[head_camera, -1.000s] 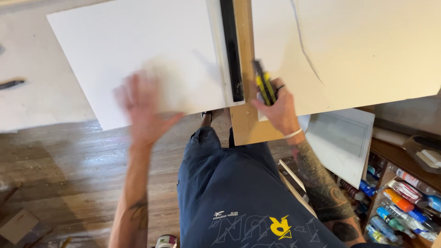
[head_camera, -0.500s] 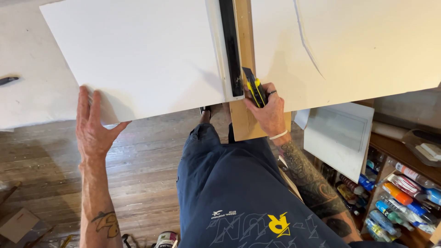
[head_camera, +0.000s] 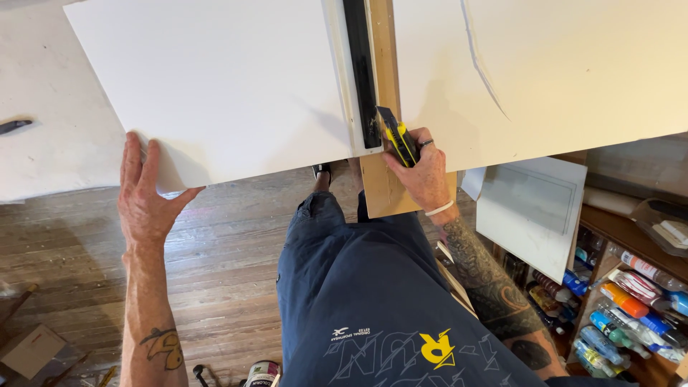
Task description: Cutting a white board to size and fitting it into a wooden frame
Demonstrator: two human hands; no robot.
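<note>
A large white board point(head_camera: 215, 86) is seen from above, laid flat on a white tabletop point(head_camera: 43, 150) with its near edge overhanging a wooden floor point(head_camera: 229, 244). The near left corner of the board is touched by the left hand point(head_camera: 147, 197), which is spread open with fingers flat along the edge and nothing gripped. A black straightedge point(head_camera: 360, 72) is laid along the board's right side, beside a strip of bare wood point(head_camera: 385, 86). A yellow and black utility knife point(head_camera: 398, 136) is gripped in the closed right hand point(head_camera: 423, 172), with its blade end placed just at the near end of the straightedge. A second white sheet point(head_camera: 559, 72) is spread to the right of the wood strip. Paint bottles point(head_camera: 631, 301) are stacked on shelves at lower right.
</note>
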